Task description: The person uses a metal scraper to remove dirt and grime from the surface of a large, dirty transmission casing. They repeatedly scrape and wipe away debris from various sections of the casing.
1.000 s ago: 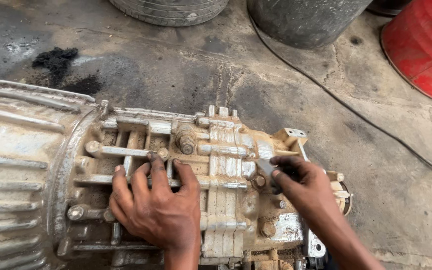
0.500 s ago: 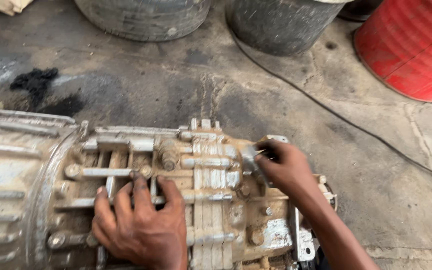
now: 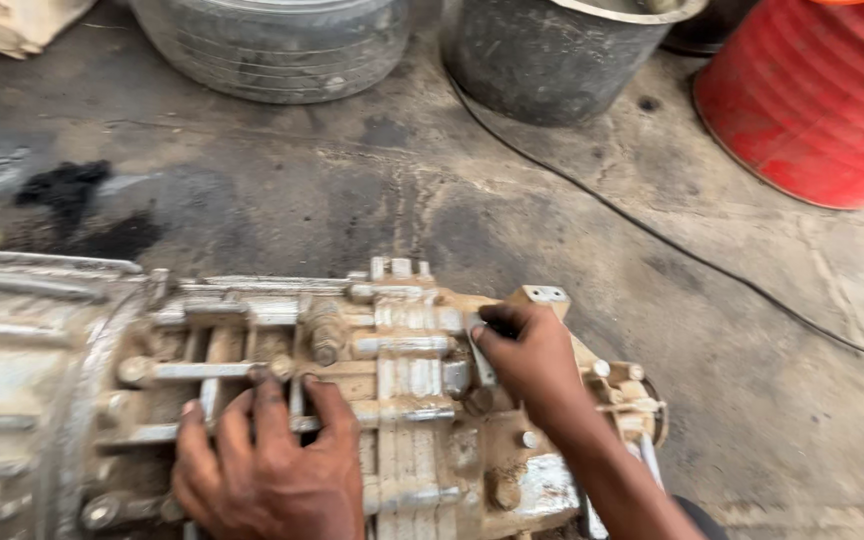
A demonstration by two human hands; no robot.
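A dirty, pale metal gearbox lies on the concrete floor with its top open and several shift rods exposed. My left hand rests flat on those rods with its fingers spread, holding nothing. My right hand is closed around a small grey metal piece that stands on the housing near its far right end. My right forearm crosses the rear of the housing and hides part of it.
A worn tyre and a grey bucket stand at the back, with a red drum at the back right. A black cable runs across the floor. A dark oil stain marks the left.
My right hand has shifted up toward the housing's far edge, still gripping the metal piece. My left hand stays on the rods. The view has tilted, so the gearbox sits lower in frame.
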